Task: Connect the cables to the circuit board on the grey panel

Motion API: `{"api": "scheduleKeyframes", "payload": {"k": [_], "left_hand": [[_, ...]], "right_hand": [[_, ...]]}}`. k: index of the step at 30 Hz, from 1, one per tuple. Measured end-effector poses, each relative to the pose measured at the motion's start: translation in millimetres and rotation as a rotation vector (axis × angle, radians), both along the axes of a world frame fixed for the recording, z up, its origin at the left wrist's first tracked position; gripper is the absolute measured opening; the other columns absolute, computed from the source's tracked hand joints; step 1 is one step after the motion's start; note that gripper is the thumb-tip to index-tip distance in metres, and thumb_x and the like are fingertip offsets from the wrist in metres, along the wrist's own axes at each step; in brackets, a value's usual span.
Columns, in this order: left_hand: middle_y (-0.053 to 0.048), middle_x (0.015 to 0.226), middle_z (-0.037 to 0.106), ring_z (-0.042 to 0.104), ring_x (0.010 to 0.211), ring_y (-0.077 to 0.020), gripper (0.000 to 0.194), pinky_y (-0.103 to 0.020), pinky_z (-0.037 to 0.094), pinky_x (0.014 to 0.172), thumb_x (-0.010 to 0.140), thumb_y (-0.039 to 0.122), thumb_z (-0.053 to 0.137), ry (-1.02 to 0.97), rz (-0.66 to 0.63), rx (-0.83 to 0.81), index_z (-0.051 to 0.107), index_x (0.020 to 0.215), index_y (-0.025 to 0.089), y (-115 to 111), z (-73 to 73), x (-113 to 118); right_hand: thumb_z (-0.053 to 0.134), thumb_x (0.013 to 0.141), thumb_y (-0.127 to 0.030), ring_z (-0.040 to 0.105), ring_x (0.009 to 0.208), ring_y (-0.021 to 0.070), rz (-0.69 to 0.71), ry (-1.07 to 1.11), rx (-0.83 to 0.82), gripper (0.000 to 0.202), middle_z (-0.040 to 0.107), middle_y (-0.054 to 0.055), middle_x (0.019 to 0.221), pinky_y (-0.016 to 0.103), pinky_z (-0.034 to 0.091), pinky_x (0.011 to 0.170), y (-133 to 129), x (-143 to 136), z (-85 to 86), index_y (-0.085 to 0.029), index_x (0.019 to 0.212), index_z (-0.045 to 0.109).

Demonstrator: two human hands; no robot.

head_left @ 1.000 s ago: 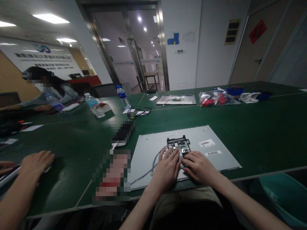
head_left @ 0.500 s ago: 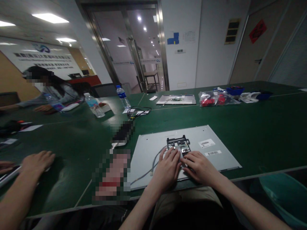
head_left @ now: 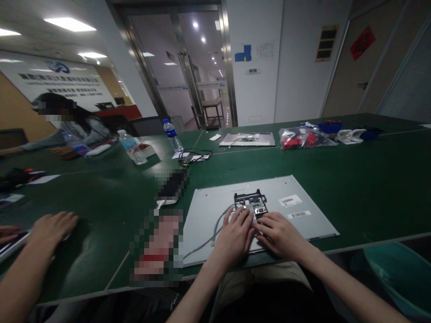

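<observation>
A flat grey display panel (head_left: pixel 313 214) lies back side up on the table before me. On its middle sits a black bracket (head_left: pixel 247 196) with a small circuit board (head_left: pixel 260 210) and a metal connector. My left hand (head_left: pixel 235 231) covers the near left part of the board, fingers bent over it. From the right, my right hand (head_left: pixel 278 231) has its fingers curled at the board's near edge, close to the left thumb. Both sets of fingertips partly hide what they grip. A grey cable (head_left: pixel 215 229) runs from the board under my left hand.
Left of the panel lie a blurred pinkish object (head_left: pixel 158 242) and a dark phone-like object (head_left: pixel 172 185). Bottles (head_left: pixel 173 136), a black cable coil (head_left: pixel 195 157), another panel (head_left: pixel 247 140) and a bag of red parts (head_left: pixel 303 140) stand farther back. A co-worker's hand (head_left: pixel 55 229) rests at left.
My hands stay at the board, with only slight finger movement. The panel and cable have not moved. The far person's hand at the back left has shifted slightly.
</observation>
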State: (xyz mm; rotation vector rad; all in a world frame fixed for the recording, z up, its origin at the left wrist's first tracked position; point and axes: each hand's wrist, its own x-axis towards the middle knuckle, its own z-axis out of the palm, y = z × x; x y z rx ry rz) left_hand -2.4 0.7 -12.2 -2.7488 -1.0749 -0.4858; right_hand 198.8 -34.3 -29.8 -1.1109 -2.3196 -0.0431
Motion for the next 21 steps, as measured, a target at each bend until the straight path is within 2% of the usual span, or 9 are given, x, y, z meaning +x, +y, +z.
{"api": "scheduleKeyframes", "payload": {"k": [12,21], "left_hand": [[-0.008,0.141,0.054,0.043,0.134,-0.0273,0.041,-0.049,0.021,0.117,0.099,0.031,0.044,0.010,0.006,-0.006,0.048,0.137,0.018,1.8,-3.4,-0.1],[-0.008,0.141,0.054,0.042,0.134,-0.0275,0.040,-0.049,0.021,0.117,0.099,0.030,0.042,0.014,0.006,-0.016,0.049,0.137,0.018,1.2,-2.1,-0.6]], "right_hand": [[0.061,0.091,-0.024,0.056,0.108,0.0258,-0.011,-0.001,0.019,0.032,0.066,0.010,0.114,0.043,0.047,0.095,1.5,-0.5,-4.4,-0.017,0.122,0.060],[0.062,0.090,-0.023,0.057,0.102,0.0256,-0.050,0.012,0.024,0.034,0.065,0.010,0.108,0.043,0.049,0.092,-0.3,-1.3,-1.2,-0.018,0.124,0.060]]}}
